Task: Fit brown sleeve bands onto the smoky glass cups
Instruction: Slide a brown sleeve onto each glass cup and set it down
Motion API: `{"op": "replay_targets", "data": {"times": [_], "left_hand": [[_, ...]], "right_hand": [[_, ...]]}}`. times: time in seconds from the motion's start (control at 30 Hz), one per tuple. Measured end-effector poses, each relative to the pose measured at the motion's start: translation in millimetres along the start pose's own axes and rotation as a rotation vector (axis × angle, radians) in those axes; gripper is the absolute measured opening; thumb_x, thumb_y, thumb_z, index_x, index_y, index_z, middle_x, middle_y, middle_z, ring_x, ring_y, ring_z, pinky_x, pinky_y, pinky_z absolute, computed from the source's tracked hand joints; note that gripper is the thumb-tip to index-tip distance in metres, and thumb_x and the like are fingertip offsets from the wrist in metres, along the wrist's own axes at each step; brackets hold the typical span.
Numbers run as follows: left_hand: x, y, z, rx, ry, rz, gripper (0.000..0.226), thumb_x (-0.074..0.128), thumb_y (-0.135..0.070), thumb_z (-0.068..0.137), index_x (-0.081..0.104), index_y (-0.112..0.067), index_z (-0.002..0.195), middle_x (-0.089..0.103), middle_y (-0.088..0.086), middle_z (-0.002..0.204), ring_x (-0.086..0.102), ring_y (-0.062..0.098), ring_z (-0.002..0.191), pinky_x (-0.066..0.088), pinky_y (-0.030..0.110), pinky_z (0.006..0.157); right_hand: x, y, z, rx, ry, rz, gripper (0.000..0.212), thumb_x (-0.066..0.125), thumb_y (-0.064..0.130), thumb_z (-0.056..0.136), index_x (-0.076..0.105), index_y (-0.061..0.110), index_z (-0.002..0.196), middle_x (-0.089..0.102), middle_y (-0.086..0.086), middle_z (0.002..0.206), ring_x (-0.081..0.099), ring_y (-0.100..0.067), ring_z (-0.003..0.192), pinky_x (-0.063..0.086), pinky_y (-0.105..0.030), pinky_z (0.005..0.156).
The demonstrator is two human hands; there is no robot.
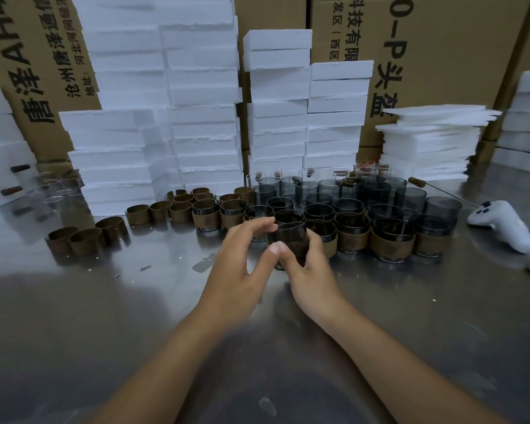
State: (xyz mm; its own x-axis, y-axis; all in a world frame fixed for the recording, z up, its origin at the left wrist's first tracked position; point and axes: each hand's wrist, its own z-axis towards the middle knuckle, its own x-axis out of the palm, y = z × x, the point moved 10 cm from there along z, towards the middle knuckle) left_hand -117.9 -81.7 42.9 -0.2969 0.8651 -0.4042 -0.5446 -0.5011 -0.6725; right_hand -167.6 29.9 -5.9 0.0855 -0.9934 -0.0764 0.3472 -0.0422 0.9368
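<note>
- The left hand [239, 264] curled round the near-left side of a smoky cup [291, 235], forefinger arched by the rim and thumb tip pressed to the glass.
- The right hand [311, 270] grasped the same cup from the right, its thumb meeting the left thumb at the front and its fingers wrapped behind.
- The cup stood upright with its mouth up and its long axis vertical, in front of the crowd of cups, its base at or just above the bench [135, 301]; the hands hid which.
- A brown band [294, 250] sat round the cup's lower half, largely covered by the thumbs and dark enough that its edges were hard to trace.
- Just behind and to the right stood banded cups [392, 240], upright and touching one another.
- Farther back stood bare cups [377, 191], also upright.
- Loose bands [84, 238] stood on edge to the left, in a row and a small cluster.
- Clear glasses [54, 188] at far left were blurred.
- A white controller [502, 223] lay at the right.
- Foam blocks [202, 87] were stacked behind, before cardboard boxes [441, 56] cut off at the top.
</note>
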Motion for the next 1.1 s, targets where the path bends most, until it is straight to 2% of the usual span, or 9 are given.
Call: {"op": "replay_targets", "data": {"times": [0.1,0.23,0.3,0.43,0.6,0.77,0.9,1.0,1.1], "left_hand": [[-1.2,8.0,1.5,-0.013,-0.008,0.006,0.028,0.051,-0.032,0.092,0.045,-0.046,0.116,0.057,-0.017,0.119,0.047,-0.008,0.116,0.033,0.004,0.094],[-4.5,14.1,2.1,-0.014,-0.031,0.016,0.029,0.051,-0.02,0.097,0.049,-0.035,0.121,0.057,-0.012,0.122,0.046,-0.008,0.117,0.033,0.005,0.096],[-5.3,15.2,2.3,-0.026,-0.041,0.009,0.026,0.048,-0.028,0.097,0.049,-0.034,0.122,0.056,-0.011,0.123,0.046,-0.008,0.117,0.033,0.006,0.097],[-6.2,19.0,3.3,-0.07,-0.047,-0.001,0.036,0.037,-0.043,0.091,0.048,-0.034,0.124,0.055,-0.012,0.125,0.044,-0.01,0.118,0.033,0.004,0.095],[-3.9,23.7,3.7,-0.12,-0.024,-0.085,0.049,0.03,-0.05,0.091,0.049,-0.029,0.131,0.055,-0.013,0.127,0.046,-0.003,0.122,0.036,0.021,0.103],[-3.4,23.6,4.7,-0.139,-0.007,-0.124,0.047,0.029,-0.051,0.09,0.052,-0.032,0.126,0.058,-0.015,0.124,0.047,-0.006,0.119,0.034,0.006,0.094],[-1.9,16.7,4.6,-0.104,0.011,-0.126,0.049,0.029,-0.049,0.091,0.053,-0.028,0.129,0.057,-0.012,0.127,0.046,-0.002,0.124,0.035,0.016,0.102],[0.9,6.1,3.7,-0.045,0.027,-0.107,0.047,0.031,-0.052,0.093,0.054,-0.029,0.127,0.057,-0.012,0.127,0.045,-0.001,0.125,0.036,0.017,0.102],[0.9,-3.5,3.1,0.008,0.022,-0.1,0.044,0.029,-0.054,0.09,0.054,-0.035,0.121,0.059,-0.011,0.124,0.047,-0.002,0.123,0.036,0.012,0.099]], "right_hand": [[1.0,0.0,0.2,0.0,0.001,0.004,0.034,0.054,0.027,0.095,0.034,0.027,0.123,0.054,0.02,0.104,0.051,0.026,0.085,0.039,0.002,0.072],[1.8,2.7,-1.0,-0.012,-0.007,0.023,0.036,0.054,0.029,0.095,0.035,0.026,0.126,0.056,0.02,0.106,0.053,0.019,0.091,0.039,0.001,0.074],[2.1,5.3,-1.7,-0.028,-0.008,0.03,0.039,0.054,0.03,0.094,0.036,0.023,0.128,0.056,0.019,0.107,0.053,0.021,0.09,0.039,0.001,0.075],[6.4,8.6,-3.9,-0.047,0.024,0.048,0.041,0.053,0.03,0.094,0.038,0.019,0.131,0.057,0.016,0.108,0.053,0.022,0.089,0.04,-0.001,0.076],[12.1,13.9,-7.9,-0.063,0.077,0.053,0.032,0.058,0.022,0.093,0.039,0.031,0.117,0.056,0.015,0.106,0.054,0.022,0.086,0.041,-0.002,0.075],[20.2,17.2,-12.6,-0.083,0.152,0.017,0.039,0.064,0.015,0.09,0.04,0.03,0.118,0.057,0.012,0.11,0.056,0.014,0.092,0.046,-0.009,0.079],[22.3,17.2,-12.3,-0.091,0.159,-0.016,0.043,0.068,0.016,0.087,0.042,0.032,0.118,0.057,0.01,0.116,0.057,0.003,0.105,0.048,-0.021,0.093],[23.6,16.1,-12.1,-0.096,0.158,-0.033,0.048,0.069,0.015,0.086,0.042,0.026,0.124,0.057,0.007,0.119,0.056,0.001,0.111,0.045,-0.017,0.093],[22.4,14.8,-11.0,-0.092,0.14,-0.019,0.045,0.069,0.013,0.086,0.042,0.03,0.118,0.058,0.011,0.116,0.057,0.007,0.106,0.045,-0.013,0.089]]}}
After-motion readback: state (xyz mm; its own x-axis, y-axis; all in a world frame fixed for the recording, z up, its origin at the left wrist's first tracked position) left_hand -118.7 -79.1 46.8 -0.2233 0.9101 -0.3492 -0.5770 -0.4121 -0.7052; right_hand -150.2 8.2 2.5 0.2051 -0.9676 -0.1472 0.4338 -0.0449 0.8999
